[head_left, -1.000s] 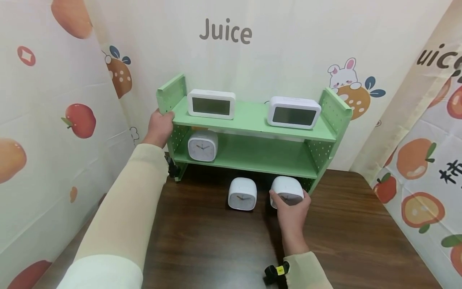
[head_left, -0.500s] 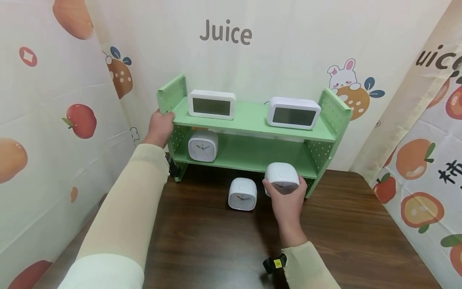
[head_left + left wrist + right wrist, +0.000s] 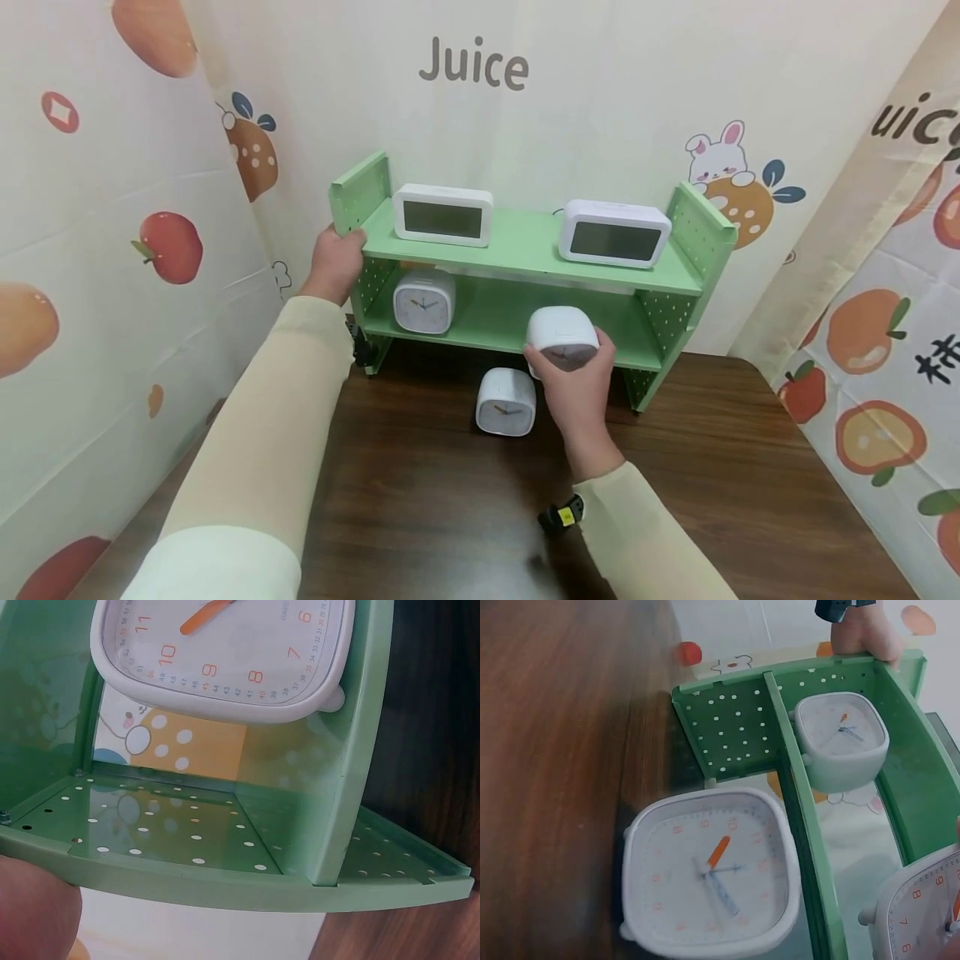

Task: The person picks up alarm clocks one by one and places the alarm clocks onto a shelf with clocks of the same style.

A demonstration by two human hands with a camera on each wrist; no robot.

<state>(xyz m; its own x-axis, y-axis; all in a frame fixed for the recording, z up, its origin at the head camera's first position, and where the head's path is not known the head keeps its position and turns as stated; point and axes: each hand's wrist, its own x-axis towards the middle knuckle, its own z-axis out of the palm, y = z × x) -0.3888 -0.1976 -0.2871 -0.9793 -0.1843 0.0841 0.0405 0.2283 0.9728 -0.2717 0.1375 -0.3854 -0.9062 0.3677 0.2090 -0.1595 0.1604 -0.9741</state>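
A white alarm clock (image 3: 561,327) with rounded corners is in my right hand (image 3: 577,387), thumb on one side and fingers on the other. I hold it up in front of the lower shelf's edge; in the right wrist view this clock (image 3: 922,907) shows at the lower right. My left hand (image 3: 336,265) grips the left side panel of the green two-tier rack (image 3: 517,260). A matching clock (image 3: 423,302) stands at the left end of the lower shelf, seen close in the left wrist view. Another one (image 3: 506,402) stands on the table below the rack.
Two white digital clocks, a left one (image 3: 442,216) and a right one (image 3: 615,234), stand on the top shelf. The rack rests on a dark wooden table (image 3: 420,500). Fruit-printed curtains (image 3: 600,92) hang behind and on both sides.
My right hand has lifted the alarm clock off the table and carried it up and left to the lower shelf's front. The left hand keeps its grip on the rack.
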